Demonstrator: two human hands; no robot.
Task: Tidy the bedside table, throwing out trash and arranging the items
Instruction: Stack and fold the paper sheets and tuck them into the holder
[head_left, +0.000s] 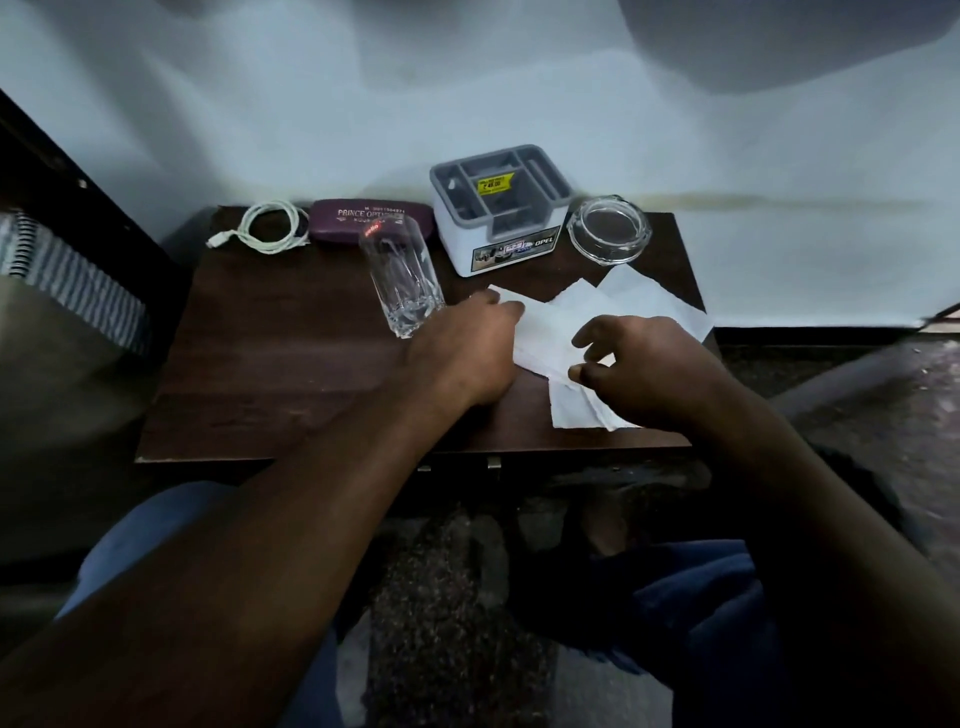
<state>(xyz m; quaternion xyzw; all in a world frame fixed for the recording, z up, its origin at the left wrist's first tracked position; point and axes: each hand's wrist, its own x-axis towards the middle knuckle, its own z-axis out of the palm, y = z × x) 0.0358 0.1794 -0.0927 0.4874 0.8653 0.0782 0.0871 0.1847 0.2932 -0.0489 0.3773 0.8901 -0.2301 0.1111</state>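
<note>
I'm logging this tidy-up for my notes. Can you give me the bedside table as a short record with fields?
Surface: dark wooden table
Back row, left to right: white cable, coiled; maroon spectacle case; organizer box; glass ashtray
In front of the case: tall glass, upright, empty
Front right: white papers, loose and overlapping
Left hand: flat on the papers' left edge
Right hand: fingers curled over the papers; grip unclear

glass (402, 280) left of organizer (498, 208), papers (613, 332) before
</note>
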